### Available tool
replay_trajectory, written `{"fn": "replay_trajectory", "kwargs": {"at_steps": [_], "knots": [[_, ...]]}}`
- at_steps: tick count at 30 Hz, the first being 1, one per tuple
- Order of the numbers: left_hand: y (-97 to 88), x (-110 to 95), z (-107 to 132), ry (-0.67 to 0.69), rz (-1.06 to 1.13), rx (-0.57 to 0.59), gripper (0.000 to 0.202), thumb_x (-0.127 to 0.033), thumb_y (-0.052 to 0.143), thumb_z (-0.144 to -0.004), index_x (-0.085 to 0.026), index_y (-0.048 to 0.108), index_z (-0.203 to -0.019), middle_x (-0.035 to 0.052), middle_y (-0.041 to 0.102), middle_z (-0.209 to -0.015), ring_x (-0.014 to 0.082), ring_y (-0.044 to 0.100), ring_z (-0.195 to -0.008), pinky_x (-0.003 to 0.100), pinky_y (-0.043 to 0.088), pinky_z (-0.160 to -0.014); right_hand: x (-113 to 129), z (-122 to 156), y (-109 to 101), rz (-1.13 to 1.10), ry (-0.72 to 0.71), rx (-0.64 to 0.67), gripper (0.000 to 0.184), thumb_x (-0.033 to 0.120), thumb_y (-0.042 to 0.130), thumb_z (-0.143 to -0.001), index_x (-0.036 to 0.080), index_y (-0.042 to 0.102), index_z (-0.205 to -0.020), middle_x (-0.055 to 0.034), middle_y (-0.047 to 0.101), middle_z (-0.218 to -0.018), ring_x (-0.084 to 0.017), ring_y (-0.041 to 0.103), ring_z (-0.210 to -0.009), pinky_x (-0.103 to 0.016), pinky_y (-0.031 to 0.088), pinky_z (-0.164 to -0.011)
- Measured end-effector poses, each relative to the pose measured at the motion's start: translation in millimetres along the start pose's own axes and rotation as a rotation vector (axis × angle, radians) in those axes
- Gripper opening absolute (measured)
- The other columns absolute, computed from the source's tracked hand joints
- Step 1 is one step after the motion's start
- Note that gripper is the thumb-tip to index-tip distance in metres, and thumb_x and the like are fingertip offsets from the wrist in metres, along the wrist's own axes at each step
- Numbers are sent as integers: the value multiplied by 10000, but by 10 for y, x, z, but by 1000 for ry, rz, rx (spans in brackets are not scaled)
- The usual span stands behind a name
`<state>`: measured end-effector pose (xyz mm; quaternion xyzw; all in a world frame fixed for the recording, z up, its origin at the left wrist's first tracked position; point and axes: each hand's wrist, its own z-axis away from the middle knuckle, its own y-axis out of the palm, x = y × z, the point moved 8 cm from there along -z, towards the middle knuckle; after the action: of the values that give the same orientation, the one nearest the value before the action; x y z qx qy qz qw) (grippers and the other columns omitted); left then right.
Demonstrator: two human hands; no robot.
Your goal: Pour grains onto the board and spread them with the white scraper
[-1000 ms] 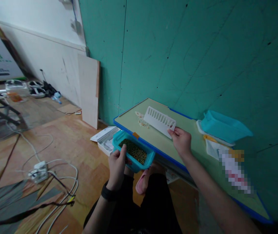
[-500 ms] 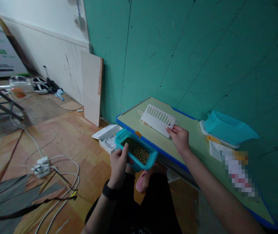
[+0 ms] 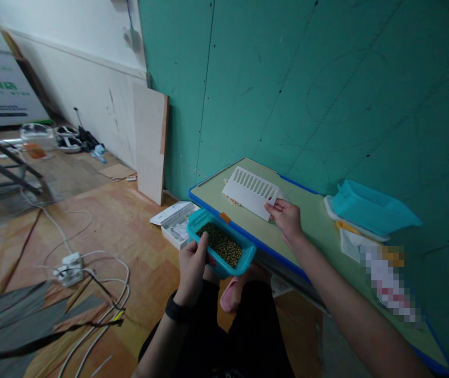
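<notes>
My left hand (image 3: 193, 265) grips the near left rim of a turquoise plastic basket (image 3: 248, 258), its thumb over the edge. Green mung beans and yellowish beans (image 3: 224, 245) lie inside it. The basket is held beside the table's front edge, slightly below the top. My right hand (image 3: 285, 216) pinches the right end of a white slotted plastic plate (image 3: 250, 193), low over the table (image 3: 307, 231). Small pale yellowish bits (image 3: 233, 201) show at the plate's left and lower edges; what lies under the plate is hidden.
Another turquoise basket (image 3: 374, 207) stands at the table's right, on a white tray-like piece. A blurred-out packet (image 3: 389, 289) lies nearer. An opened white box (image 3: 174, 226) sits on the floor left of the table. A power strip (image 3: 70, 269) and loose cables are farther left.
My right hand has shifted slightly left with the white slotted plate, which now looks lower and flatter over the table. My left hand holds the basket as before.
</notes>
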<state>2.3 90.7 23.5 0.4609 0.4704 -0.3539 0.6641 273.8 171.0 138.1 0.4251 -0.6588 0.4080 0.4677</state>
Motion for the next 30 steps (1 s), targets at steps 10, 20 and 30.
{"fn": "replay_trajectory", "kwargs": {"at_steps": [10,20,30], "knots": [[-10,4,2,-5,-9,0,490,-597,675,-748,-191,515,-526,-33,520,-376,124,505,-347,232,395,-396,-12,3,107,-45,53,20,460,459,804,-554,133,738,-872,-99,760,-801,-240,711,-702,-308,530,-586],[4,-19,21,4,-1,14,497,-583,663,-764,-188,514,-501,-19,534,-364,118,498,-342,223,379,-393,26,28,245,-62,65,63,449,443,807,-536,139,745,-861,-110,765,-839,-246,715,-714,-310,534,-582],[-7,-8,16,10,3,12,490,-575,664,-769,-187,524,-505,-17,538,-367,118,500,-347,224,378,-404,100,62,352,-85,92,80,464,468,824,-512,156,747,-846,-103,768,-843,-258,723,-730,-331,558,-604]]}}
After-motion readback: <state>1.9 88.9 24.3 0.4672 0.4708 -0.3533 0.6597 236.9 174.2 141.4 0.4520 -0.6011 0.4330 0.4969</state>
